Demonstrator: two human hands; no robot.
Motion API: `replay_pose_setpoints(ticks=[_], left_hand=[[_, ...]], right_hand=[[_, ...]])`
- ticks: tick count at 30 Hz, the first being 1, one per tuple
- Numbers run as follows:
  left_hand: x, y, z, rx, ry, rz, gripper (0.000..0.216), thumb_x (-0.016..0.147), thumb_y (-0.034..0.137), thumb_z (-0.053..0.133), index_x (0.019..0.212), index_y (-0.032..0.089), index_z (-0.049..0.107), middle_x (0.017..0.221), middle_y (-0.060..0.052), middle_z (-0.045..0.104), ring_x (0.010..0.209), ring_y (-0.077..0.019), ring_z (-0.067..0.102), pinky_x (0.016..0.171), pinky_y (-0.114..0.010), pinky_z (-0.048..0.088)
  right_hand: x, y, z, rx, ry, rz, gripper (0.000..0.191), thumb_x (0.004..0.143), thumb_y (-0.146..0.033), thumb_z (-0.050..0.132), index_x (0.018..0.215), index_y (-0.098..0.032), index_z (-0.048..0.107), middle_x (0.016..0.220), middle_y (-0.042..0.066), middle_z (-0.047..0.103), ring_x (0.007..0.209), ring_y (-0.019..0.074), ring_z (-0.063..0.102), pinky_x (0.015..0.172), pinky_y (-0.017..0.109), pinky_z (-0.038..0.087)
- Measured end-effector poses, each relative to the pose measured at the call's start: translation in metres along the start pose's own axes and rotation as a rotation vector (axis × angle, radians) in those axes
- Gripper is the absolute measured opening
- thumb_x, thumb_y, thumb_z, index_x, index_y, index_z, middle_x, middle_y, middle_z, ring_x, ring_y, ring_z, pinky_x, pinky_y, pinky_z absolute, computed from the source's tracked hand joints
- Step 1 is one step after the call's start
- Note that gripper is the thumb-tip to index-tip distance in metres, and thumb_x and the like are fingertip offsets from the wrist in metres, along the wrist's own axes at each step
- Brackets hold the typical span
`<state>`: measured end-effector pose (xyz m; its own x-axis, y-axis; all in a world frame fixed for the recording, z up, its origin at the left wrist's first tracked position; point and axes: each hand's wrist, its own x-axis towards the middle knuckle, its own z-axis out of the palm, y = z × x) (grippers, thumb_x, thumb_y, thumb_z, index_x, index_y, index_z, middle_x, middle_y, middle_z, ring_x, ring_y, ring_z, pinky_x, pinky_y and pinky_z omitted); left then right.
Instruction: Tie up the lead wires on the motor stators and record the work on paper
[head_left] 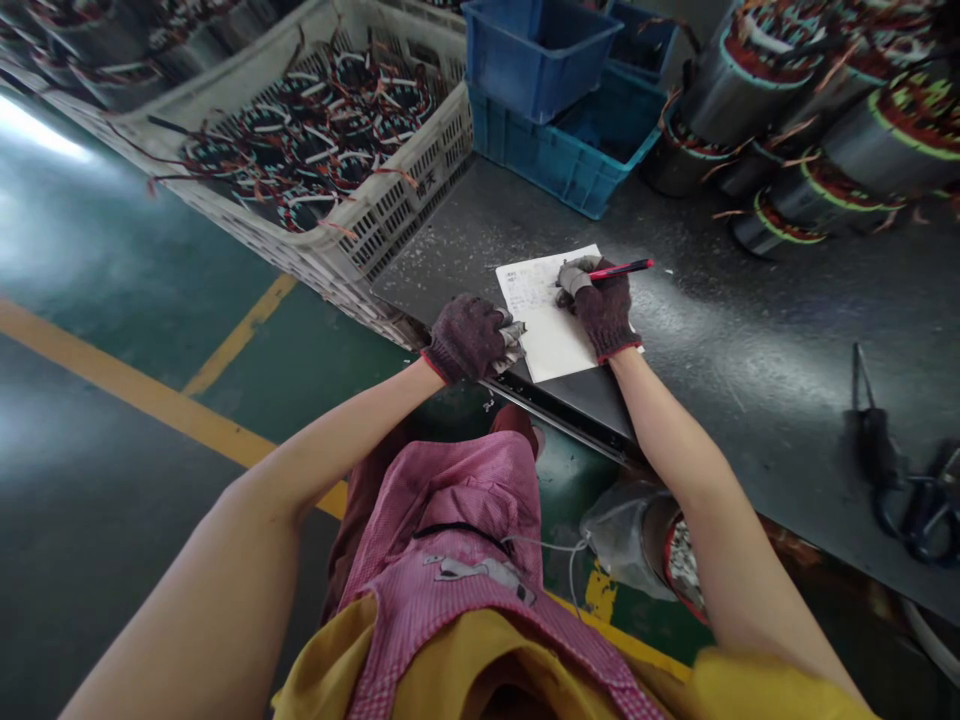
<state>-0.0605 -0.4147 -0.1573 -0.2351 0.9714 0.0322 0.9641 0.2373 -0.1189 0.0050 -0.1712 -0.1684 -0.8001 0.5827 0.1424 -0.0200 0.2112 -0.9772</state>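
Note:
A white sheet of paper (pixel 551 335) with handwriting at its top lies on the dark metal table (pixel 750 340) near the table's corner. My right hand (pixel 600 305), in a dark knit glove, is closed around a red pen (pixel 626 268) whose tip rests on the written part of the sheet. My left hand (pixel 469 338), gloved the same way, is curled into a loose fist and presses on the paper's left edge.
A white slotted crate (pixel 390 215) of wound motor stators stands left of the table. Stacked blue bins (pixel 559 95) sit at the table's back. Several large stators (pixel 825 130) are piled at the back right. Black tools (pixel 900 480) lie at the right. Yellow floor lines (pixel 150 395) run below.

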Motion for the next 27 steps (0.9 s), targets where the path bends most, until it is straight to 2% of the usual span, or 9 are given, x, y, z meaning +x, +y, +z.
replay_pose_setpoints(ticks=[4, 7, 10, 13, 17, 20, 23, 27], left_hand=[[0.000, 0.001, -0.003, 0.005, -0.029, -0.024, 0.060, 0.115, 0.059, 0.045, 0.150, 0.026, 0.079, 0.119, -0.016, 0.084, 0.113, -0.0375, 0.074, 0.096, -0.049, 0.044], [0.000, 0.001, -0.002, 0.016, -0.037, -0.024, 0.057, 0.114, 0.060, 0.048, 0.145, 0.026, 0.082, 0.117, -0.015, 0.084, 0.112, -0.0372, 0.074, 0.097, -0.048, 0.043], [0.000, 0.001, -0.001, 0.032, 0.014, -0.005, 0.053, 0.114, 0.060, 0.050, 0.126, 0.025, 0.088, 0.109, -0.014, 0.084, 0.108, -0.0356, 0.073, 0.092, -0.047, 0.043], [0.000, 0.002, -0.003, 0.046, 0.025, -0.001, 0.055, 0.116, 0.059, 0.048, 0.108, 0.023, 0.090, 0.106, -0.014, 0.083, 0.104, -0.0340, 0.072, 0.089, -0.046, 0.041], [0.001, 0.003, -0.007, 0.046, -0.032, -0.015, 0.047, 0.117, 0.051, 0.051, 0.119, 0.024, 0.090, 0.108, -0.013, 0.083, 0.106, -0.0334, 0.073, 0.090, -0.045, 0.041], [0.000, 0.002, -0.006, 0.053, -0.017, -0.009, 0.041, 0.117, 0.043, 0.053, 0.119, 0.022, 0.089, 0.102, -0.012, 0.083, 0.103, -0.0324, 0.072, 0.087, -0.045, 0.042], [-0.002, 0.000, -0.003, 0.052, 0.010, 0.035, 0.039, 0.115, 0.046, 0.057, 0.116, 0.023, 0.088, 0.101, -0.013, 0.082, 0.105, -0.0330, 0.073, 0.087, -0.045, 0.043], [-0.005, -0.001, 0.000, 0.048, 0.005, 0.047, 0.039, 0.113, 0.048, 0.058, 0.122, 0.025, 0.088, 0.106, -0.013, 0.082, 0.111, -0.0343, 0.073, 0.094, -0.048, 0.044]], right_hand=[[-0.003, -0.004, 0.000, 0.014, 0.000, 0.005, 0.016, 0.093, -0.037, 0.078, 0.090, -0.024, 0.070, 0.068, -0.004, 0.067, 0.059, 0.0133, 0.066, 0.059, 0.027, 0.057], [-0.016, -0.008, 0.004, 0.070, -0.038, -0.007, 0.027, 0.095, -0.050, 0.081, 0.096, -0.025, 0.070, 0.077, -0.002, 0.072, 0.070, 0.0159, 0.073, 0.063, 0.029, 0.059], [-0.035, -0.012, 0.013, 0.126, -0.117, 0.014, 0.035, 0.096, -0.060, 0.077, 0.096, -0.026, 0.070, 0.077, -0.001, 0.072, 0.069, 0.0169, 0.072, 0.063, 0.031, 0.061], [-0.048, -0.015, 0.020, 0.132, -0.138, 0.040, 0.031, 0.096, -0.055, 0.076, 0.092, -0.025, 0.069, 0.071, -0.003, 0.069, 0.060, 0.0153, 0.068, 0.060, 0.031, 0.060], [-0.050, -0.017, 0.021, 0.127, -0.110, 0.009, 0.019, 0.091, -0.042, 0.077, 0.091, -0.024, 0.070, 0.077, -0.002, 0.073, 0.065, 0.0143, 0.071, 0.067, 0.031, 0.065], [-0.048, -0.016, 0.019, 0.079, -0.132, 0.012, 0.016, 0.091, -0.038, 0.076, 0.086, -0.024, 0.069, 0.072, -0.003, 0.070, 0.063, 0.0143, 0.068, 0.064, 0.030, 0.063], [-0.048, -0.015, 0.018, 0.062, -0.140, 0.018, 0.017, 0.091, -0.037, 0.074, 0.082, -0.025, 0.066, 0.067, -0.003, 0.065, 0.060, 0.0146, 0.064, 0.059, 0.030, 0.059], [-0.049, -0.017, 0.018, 0.032, -0.162, 0.015, 0.012, 0.088, -0.035, 0.073, 0.081, -0.025, 0.068, 0.069, -0.002, 0.067, 0.063, 0.0157, 0.065, 0.060, 0.031, 0.059]])
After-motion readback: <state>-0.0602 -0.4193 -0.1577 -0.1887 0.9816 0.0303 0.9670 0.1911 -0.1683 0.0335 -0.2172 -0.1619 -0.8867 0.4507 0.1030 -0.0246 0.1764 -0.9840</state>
